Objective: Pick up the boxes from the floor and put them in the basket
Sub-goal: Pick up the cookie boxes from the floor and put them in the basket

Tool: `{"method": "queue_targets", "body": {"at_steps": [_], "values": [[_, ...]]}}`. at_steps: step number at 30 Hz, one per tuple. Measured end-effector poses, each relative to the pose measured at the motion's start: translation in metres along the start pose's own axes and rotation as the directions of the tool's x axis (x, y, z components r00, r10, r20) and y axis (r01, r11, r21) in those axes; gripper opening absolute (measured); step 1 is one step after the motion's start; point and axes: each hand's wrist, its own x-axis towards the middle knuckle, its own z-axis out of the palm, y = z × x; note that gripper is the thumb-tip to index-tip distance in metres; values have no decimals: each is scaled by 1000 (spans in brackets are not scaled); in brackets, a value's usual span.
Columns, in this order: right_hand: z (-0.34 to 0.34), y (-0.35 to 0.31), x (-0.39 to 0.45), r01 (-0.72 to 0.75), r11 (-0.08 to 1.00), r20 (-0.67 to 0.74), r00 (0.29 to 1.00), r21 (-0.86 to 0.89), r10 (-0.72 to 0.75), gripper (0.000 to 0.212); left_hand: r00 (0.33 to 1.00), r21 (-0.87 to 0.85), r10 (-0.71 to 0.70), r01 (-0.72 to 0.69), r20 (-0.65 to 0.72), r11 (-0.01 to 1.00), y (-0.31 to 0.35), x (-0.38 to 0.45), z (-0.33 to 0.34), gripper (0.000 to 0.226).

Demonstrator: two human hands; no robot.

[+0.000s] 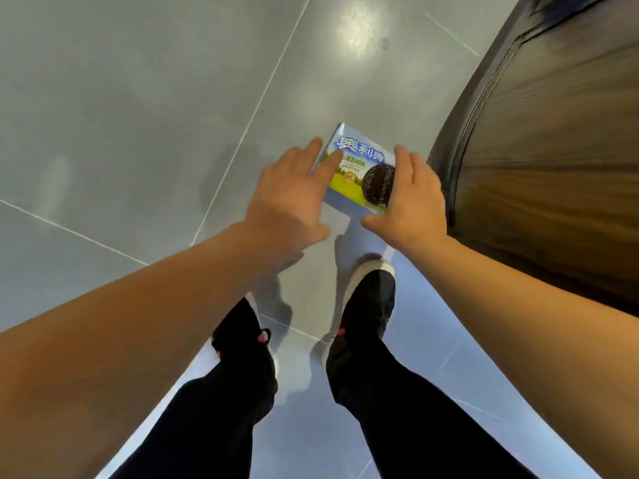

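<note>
Now we reach | left hand (288, 198) and right hand (413, 202) wide, fingers straight, either side of box (356, 167) | holding nothing

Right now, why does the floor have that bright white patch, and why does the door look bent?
Head view: the patch is glare from a light reflecting off the glossy floor; the door curves because of wide-angle distortion; the hands, left and right, are slightly blurred beside the box, and the legs cast soft reflections below.
</note>
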Motion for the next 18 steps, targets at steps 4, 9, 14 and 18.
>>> {"method": "queue_targets", "body": {"at_steps": [4,9,14,18], "values": [[37,11,40,-49,991,-28,999,-121,46,127,997,137,52,-45,-50,990,0,64,24,111],[58,18,47,-50,982,-74,997,-181,37,122,987,191,101,-76,-128,979,-1,107,57,107],[37,5,25,55,980,-31,998,-194,-63,112,990,173,86,-66,-111,983,-8,71,39,102],[-8,-33,-29,151,959,-1,988,-240,-156,111,989,106,56,-41,-139,994,-15,1,-8,98]]}}
